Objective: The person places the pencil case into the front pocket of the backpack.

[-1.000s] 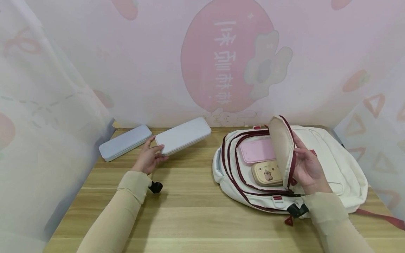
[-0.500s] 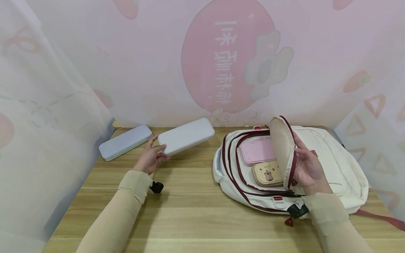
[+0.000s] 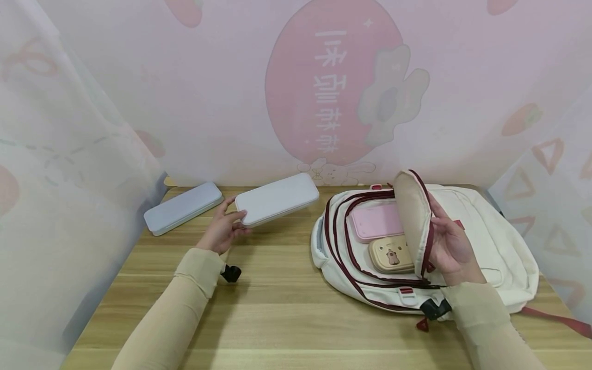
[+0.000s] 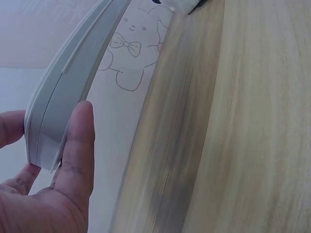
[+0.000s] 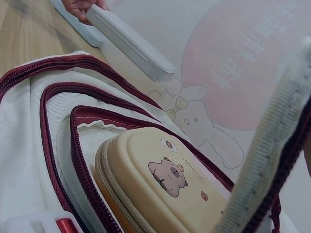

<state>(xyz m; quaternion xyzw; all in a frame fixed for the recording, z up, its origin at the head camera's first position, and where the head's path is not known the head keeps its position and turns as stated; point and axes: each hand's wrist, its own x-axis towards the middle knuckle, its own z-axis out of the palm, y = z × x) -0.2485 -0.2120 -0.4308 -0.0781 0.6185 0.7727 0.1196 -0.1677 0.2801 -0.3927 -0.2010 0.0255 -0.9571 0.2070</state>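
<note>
My left hand pinches the near end of a white hard-shell pencil case, thumb on one face and fingers on the other. In the left wrist view that pencil case is edge-on, lifted off the table. Toward the right lies a white backpack with dark red zippers. My right hand grips the edge of its front pocket flap, holding it raised. Inside the pocket sit a pink case and a beige zip case with a cartoon animal, both partly covered by the flap.
A pale blue-grey pencil case lies at the table's back left, beside my left hand. The wooden table ends at a printed cloth backdrop. A red strap trails from the backpack to the right.
My left hand has carried the white pencil case slightly to the right, toward the backpack. My right hand and the raised flap stay in place.
</note>
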